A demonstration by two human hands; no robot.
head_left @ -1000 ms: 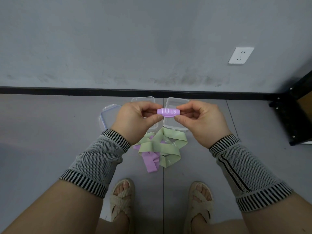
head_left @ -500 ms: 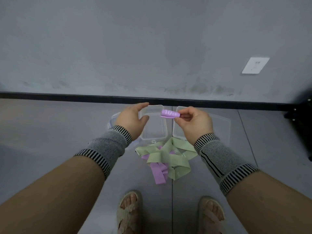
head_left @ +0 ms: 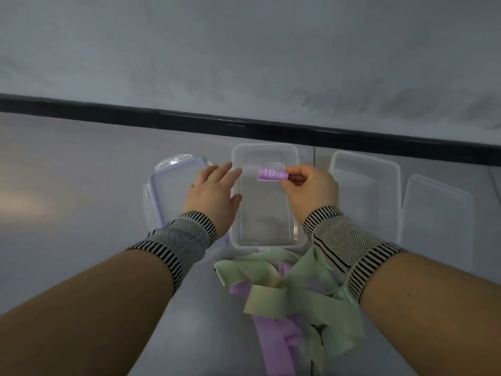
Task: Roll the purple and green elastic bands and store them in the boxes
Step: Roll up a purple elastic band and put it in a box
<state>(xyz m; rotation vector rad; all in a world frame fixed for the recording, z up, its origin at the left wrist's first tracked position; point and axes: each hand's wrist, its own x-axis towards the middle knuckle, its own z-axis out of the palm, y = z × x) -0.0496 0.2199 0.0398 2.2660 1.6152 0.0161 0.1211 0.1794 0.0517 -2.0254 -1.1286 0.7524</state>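
Head view: right hand [head_left: 309,189] pinches the rolled purple band [head_left: 272,175] above the middle box [head_left: 264,149]; left hand [head_left: 214,195], fingers spread, rests beside that box; released loosely, the roll may spring open.

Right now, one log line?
right hand: pinches rolled purple band over clear box | left hand: open | loose bands: floor

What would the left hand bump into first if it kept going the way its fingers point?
Probably the clear box, at its left wall. The left hand is open with fingers aimed up and right toward it, beside the lid. How high the hand sits is unclear.
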